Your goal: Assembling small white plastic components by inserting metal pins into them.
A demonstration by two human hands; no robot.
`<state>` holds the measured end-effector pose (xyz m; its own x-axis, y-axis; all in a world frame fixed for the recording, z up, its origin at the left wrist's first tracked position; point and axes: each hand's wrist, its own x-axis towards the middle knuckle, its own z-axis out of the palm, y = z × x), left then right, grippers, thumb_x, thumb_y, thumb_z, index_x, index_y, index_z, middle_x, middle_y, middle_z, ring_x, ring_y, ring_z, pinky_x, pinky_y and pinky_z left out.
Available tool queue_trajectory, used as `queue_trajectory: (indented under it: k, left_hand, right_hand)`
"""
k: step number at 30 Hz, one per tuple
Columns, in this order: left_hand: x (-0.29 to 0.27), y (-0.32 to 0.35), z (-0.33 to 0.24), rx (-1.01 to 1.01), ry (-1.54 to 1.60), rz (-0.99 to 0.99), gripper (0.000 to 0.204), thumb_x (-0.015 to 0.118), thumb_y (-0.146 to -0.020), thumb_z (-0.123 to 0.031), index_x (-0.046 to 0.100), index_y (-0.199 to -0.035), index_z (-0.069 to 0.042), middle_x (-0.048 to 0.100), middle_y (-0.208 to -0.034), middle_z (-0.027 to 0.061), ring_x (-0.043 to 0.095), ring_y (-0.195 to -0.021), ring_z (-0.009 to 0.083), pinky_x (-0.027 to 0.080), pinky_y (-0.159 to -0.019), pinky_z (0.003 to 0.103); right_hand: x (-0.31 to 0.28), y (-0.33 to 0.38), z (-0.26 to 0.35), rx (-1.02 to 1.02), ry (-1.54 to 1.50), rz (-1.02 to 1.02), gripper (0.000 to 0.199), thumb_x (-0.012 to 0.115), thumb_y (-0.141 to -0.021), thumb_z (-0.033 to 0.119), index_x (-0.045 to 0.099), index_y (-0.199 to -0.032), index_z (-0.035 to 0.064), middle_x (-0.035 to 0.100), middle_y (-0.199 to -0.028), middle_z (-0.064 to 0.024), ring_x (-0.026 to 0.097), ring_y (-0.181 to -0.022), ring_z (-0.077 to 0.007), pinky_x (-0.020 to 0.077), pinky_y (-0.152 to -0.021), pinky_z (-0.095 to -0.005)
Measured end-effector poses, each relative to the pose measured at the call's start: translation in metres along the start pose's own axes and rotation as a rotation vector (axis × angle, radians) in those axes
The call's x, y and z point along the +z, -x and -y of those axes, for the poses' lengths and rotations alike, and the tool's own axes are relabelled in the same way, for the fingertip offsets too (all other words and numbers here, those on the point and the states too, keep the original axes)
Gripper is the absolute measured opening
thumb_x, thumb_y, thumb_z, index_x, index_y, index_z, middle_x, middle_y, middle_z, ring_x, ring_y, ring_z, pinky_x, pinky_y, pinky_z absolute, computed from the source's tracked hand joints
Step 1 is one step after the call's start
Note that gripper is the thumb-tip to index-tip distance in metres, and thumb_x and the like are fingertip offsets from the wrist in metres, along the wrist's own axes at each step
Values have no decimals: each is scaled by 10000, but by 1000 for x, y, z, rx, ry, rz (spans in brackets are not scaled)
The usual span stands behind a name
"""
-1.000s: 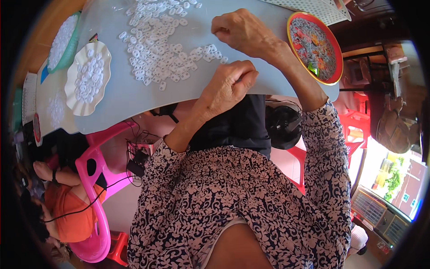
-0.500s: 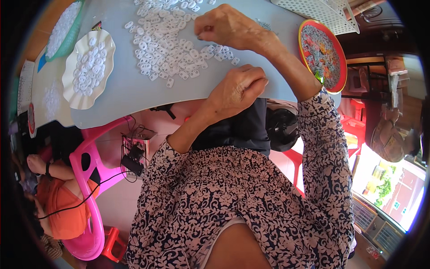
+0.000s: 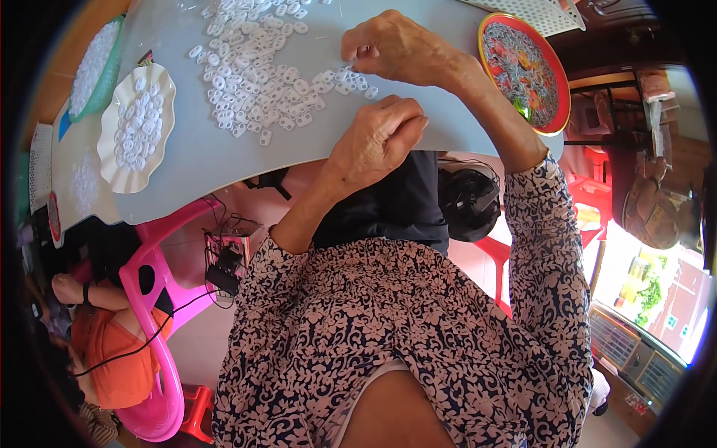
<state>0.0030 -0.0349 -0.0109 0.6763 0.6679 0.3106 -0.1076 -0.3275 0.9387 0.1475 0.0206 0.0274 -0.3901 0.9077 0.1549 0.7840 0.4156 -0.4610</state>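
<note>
My left hand (image 3: 379, 140) is curled closed above the table's near edge, thumb pressed to the side of the fingers. Farther off and to the right, my right hand (image 3: 407, 49) has its fingers bent into a pinch, low over the table. Whatever either hand grips is hidden or too small to name. Left of the right hand spreads a pile of small white plastic pieces (image 3: 258, 89) with holes in them. A few of these pieces trail off to the right, just under the right fingertips.
A red-rimmed round tray (image 3: 562, 75) of small metal pins stands right of my forearm. On the left are a cream scalloped dish (image 3: 128, 179) holding white pieces and a green basket (image 3: 112, 78). Beyond a pink chair (image 3: 160, 373) sits another person in orange.
My right hand has shifted right, away from the pile, along the trailing pieces. The left hand stays closed near the edge. The whole view has slid slightly.
</note>
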Motion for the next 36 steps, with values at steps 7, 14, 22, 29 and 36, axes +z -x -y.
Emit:
queue_trajectory:
  k: [7,14,22,29,36]
  left_hand:
    - [1,-3,-5,-44,-17,-24,55,559,-823,-21,556,-799,29,565,-678,134,548,-591,253,442,-571,336]
    - [4,-2,4,-21,-23,-55,72,567,-826,-32,552,-805,34,554,-664,140,543,-588,249,435,-569,340]
    - [1,-4,12,40,-41,-57,108,567,-829,-72,555,-806,33,550,-667,149,532,-587,253,429,-568,341]
    - [-1,-5,10,-17,-33,-10,137,552,-844,-103,558,-815,31,548,-658,145,533,-583,229,433,-573,321]
    - [-12,-14,23,-120,216,-100,166,523,-904,-149,596,-870,-4,608,-757,30,546,-721,98,441,-707,244]
  right_hand:
    - [6,-5,-2,72,106,61,121,602,-743,47,683,-834,39,664,-753,-143,652,-734,-294,518,-664,-371]
    - [12,1,-2,16,132,-44,91,604,-778,57,660,-845,29,652,-721,-147,642,-653,-277,516,-643,-348]
    - [19,-10,2,24,145,-21,85,633,-739,53,622,-811,9,632,-702,-130,630,-650,-285,497,-624,-361]
    - [15,-7,-3,20,105,1,64,630,-721,48,628,-772,8,637,-680,-126,632,-644,-271,499,-619,-356]
    - [-1,23,-13,191,-57,-321,153,613,-737,133,663,-836,28,670,-747,-124,656,-697,-273,521,-672,-362]
